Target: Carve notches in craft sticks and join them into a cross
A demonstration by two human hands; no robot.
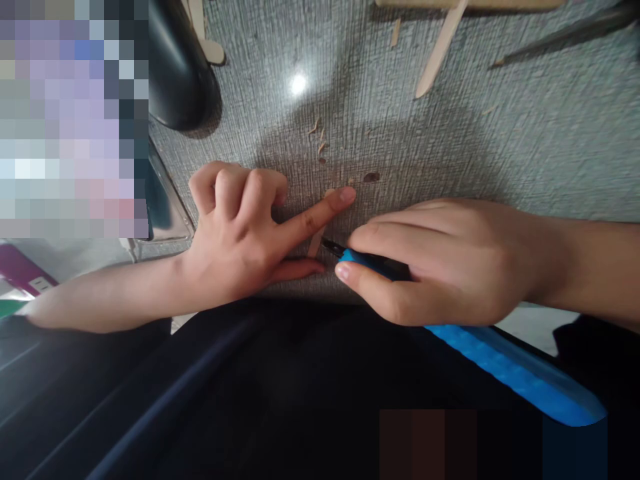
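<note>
My left hand (245, 227) rests on the grey textured tabletop (500, 147). Its index finger and thumb are stretched out and press down a thin wooden stick (317, 240), while the other fingers are curled. My right hand (440, 260) is closed round a blue utility knife (515, 367). The knife's dark blade tip (331, 247) touches the stick between my left index finger and thumb. Most of the stick is hidden under my fingers.
Small wood shavings (320, 143) lie just beyond my left hand. More wooden sticks (440, 50) lie at the far edge, one (207, 40) by a black round object (175, 73). A metal tray corner (165, 207) sits at left. My dark-clothed lap fills the bottom.
</note>
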